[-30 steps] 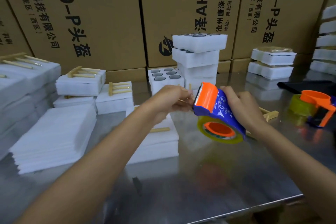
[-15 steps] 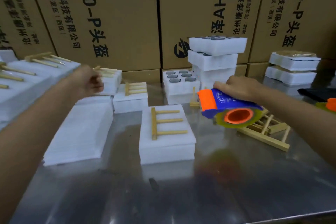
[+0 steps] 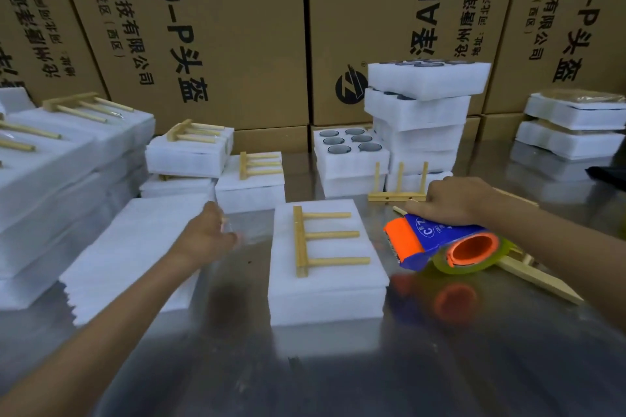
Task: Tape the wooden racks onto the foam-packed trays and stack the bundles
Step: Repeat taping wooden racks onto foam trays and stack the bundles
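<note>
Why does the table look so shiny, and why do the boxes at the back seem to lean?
Head view: the metal table mirrors things, so the tape dispenser throws an orange reflection beneath it. The wide-angle lens bends the picture, tilting the cardboard boxes outward toward the edges. The left hand is slightly smeared at its fingertips; the wooden rack looks sharp.

Wooden rack (image 3: 320, 240) lies on foam tray (image 3: 327, 294), tape dispenser (image 3: 440, 245) right.

**Operator Appearance: Arms and Hands**

Both forearms are bare, with no sleeve visible up to the frame edge. The left hand (image 3: 206, 237) and right hand (image 3: 454, 201) carry no gloves, rings, watch or wristband. Fingernail detail is too blurred to assess.
</note>
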A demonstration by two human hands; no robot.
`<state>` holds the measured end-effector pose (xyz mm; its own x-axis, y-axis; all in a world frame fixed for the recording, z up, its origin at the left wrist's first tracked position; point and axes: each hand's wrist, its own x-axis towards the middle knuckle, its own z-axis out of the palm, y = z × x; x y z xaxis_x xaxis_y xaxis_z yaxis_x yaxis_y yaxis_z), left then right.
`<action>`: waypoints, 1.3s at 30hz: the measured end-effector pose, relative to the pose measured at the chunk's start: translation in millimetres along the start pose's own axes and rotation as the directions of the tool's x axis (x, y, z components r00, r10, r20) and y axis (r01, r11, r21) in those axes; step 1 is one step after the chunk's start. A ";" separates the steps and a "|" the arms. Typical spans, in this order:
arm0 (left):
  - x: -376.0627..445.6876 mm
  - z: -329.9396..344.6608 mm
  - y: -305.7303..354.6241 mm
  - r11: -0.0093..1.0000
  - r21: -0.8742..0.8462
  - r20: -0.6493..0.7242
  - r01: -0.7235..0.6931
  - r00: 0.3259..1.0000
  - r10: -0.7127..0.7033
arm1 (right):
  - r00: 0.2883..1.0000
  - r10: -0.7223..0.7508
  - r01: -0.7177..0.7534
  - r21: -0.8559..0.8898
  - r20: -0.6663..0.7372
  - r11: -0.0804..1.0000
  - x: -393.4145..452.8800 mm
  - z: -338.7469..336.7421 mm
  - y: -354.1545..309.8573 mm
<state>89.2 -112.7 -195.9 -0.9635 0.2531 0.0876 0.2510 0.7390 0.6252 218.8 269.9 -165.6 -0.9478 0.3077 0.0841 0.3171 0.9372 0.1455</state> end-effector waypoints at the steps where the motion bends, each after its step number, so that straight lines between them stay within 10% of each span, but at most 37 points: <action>1: -3.1 10.9 -1.9 1.000 0.021 0.014 -0.011 1.000 0.011 | 1.000 0.000 0.000 -0.021 0.003 1.000 2.9 0.9 -2.4; 13: -25.6 61.0 -7.7 0.977 0.198 0.084 -0.083 0.994 0.067 | 1.000 -0.014 0.014 0.043 0.005 0.999 12.4 6.2 -4.3; 19: -21.8 31.2 50.9 0.947 -0.109 -0.261 -0.302 0.928 0.266 | 0.999 -0.018 0.020 0.069 -0.034 0.997 8.8 6.0 -2.6; 27: -11.9 102.5 178.3 0.888 -0.115 0.338 -0.445 0.823 0.456 | 0.998 -0.008 0.012 0.075 -0.061 0.997 -3.4 0.5 1.6; 31: -15.8 133.1 155.9 0.720 0.381 0.317 -0.580 0.813 0.488 | 1.000 -0.006 0.008 0.221 -0.008 0.975 -11.8 -4.6 21.7; 39: -11.8 138.2 150.8 0.755 0.326 0.282 -0.569 0.821 0.497 | 0.996 -0.005 -0.009 0.145 0.094 0.989 -6.1 -8.7 29.3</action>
<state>151.4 82.0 -209.9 -0.6396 0.7511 0.1640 0.7683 0.6173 0.1694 234.1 294.0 -153.2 -0.9482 0.3174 -0.0094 0.3174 0.9483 -0.0001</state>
